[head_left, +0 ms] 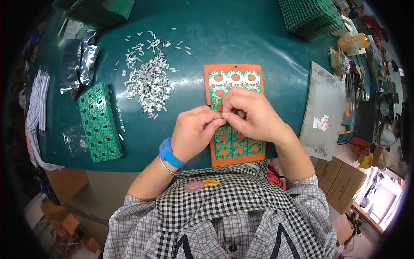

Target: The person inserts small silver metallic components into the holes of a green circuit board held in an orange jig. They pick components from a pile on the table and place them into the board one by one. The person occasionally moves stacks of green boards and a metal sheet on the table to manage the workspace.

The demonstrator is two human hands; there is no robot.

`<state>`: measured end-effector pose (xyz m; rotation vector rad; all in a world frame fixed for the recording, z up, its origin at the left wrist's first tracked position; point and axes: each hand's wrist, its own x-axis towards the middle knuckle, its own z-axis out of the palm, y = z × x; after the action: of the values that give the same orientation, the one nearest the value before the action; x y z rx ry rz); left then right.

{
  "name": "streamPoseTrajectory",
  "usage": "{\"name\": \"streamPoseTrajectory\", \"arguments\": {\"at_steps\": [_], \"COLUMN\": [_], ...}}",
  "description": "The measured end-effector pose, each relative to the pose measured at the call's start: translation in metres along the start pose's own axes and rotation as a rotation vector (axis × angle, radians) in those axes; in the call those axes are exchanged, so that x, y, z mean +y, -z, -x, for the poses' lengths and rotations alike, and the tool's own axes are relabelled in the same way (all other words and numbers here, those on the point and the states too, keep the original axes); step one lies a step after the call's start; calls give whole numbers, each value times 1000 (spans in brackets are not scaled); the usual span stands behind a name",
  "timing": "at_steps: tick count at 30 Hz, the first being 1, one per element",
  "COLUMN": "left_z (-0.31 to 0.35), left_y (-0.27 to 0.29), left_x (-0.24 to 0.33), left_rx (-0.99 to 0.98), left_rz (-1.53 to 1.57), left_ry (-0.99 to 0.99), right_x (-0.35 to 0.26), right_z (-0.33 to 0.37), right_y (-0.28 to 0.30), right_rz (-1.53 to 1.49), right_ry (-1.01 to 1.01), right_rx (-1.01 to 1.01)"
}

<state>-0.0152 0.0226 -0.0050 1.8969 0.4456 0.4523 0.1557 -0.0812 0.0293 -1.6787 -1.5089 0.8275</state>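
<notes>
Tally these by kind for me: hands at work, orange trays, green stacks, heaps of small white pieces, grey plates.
Hands: 2 (left hand, right hand)
Orange tray: 1
Green stacks: 3 (near-left stack, far-left stack, far-right stack)
Heap of small white pieces: 1, pieces too jumbled to count
Grey plate: 1
Total: 8

Blue wristband (168, 154) on the left, thin pale bracelet (167, 167) beside it. Grey plaid shirt (125, 218), dark button (233, 248). Black-and-white checked apron (246, 190); pink flower patch (194, 186), yellow patch (211, 182).
</notes>
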Motion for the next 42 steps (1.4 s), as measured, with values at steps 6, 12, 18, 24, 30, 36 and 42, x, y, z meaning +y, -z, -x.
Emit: {"name": "streamPoseTrajectory", "arguments": {"at_steps": [6,12,18,24,30,36,42], "left_z": [2,4,-1,1,1,3,9], "left_y": [2,14,30,24,22,21,17], "left_x": [3,-8,-19,-28,-27,-23,-13], "left_rx": [-59,27,31,33,58,21,-47], "left_rz": [-8,248,758,913,844,906,1136], "left_ry": [-33,171,402,397,344,414,539], "right_x": [-1,8,9,12,13,1,-6], "right_z": [8,11,15,14,15,17,17], "right_y": [1,-7,-21,-23,-34,-35,-23], "right_rz": [-103,60,278,322,487,720,322], "right_ry": [0,12,23,64,122,183,174], "right_rx": [-52,92,116,143,205,113,246]}}
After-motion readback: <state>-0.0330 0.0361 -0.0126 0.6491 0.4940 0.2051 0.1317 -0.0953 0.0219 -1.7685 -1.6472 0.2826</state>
